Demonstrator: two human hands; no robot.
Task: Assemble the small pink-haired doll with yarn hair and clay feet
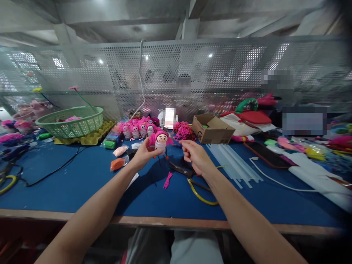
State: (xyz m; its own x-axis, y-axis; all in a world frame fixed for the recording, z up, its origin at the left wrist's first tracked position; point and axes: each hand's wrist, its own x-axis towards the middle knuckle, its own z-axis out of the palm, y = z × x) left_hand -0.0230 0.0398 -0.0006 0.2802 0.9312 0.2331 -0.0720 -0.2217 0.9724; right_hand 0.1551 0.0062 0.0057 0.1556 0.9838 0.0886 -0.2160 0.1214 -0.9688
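My left hand [143,154] holds up a small doll [161,142] with pink hair, a white body and thin dark legs, fingers wrapped round its side. My right hand [195,157] is closed in a pinch just right of the doll, on a thin pink strand running toward the doll's head. Below the hands, on the blue table [82,183], lie dark scissors [181,169], yellow-handled pliers [199,190] and a short pink pipe-cleaner piece [167,180]. A row of several finished pink dolls [136,130] stands behind.
A green basket [72,122] sits on a yellow egg tray at the back left. A cardboard box [211,129], a pile of pink wire [183,131], clear glue sticks [233,163], a phone [265,154] with a white cable, and coloured clay packs [118,157] lie around. A perforated metal screen [192,73] closes the back.
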